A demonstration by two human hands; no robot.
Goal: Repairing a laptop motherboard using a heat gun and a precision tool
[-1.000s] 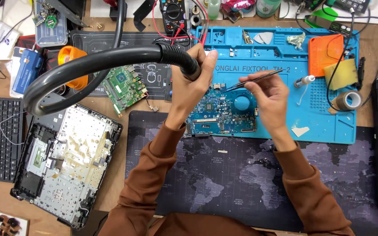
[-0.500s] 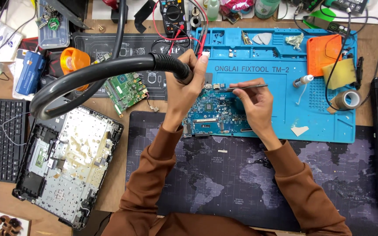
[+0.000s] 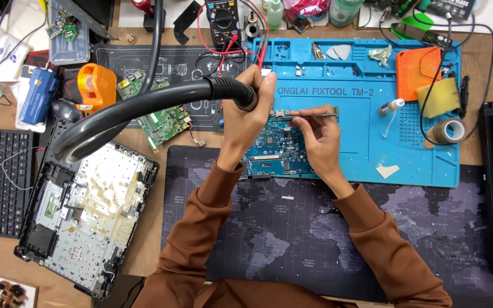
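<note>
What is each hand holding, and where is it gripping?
The left hand grips the black hose at its nozzle end. The right hand pinches the tweezers near their middle, above the circuit board.

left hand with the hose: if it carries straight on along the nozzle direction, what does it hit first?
Probably the thin metal tool held by the right hand, above the blue circuit board. The left hand points the black corrugated hose rightward at it; depth unclear.

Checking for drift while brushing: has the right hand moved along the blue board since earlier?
Yes. The right hand with its brush shifted leftward across the circuit board, toward the left hand.
</note>
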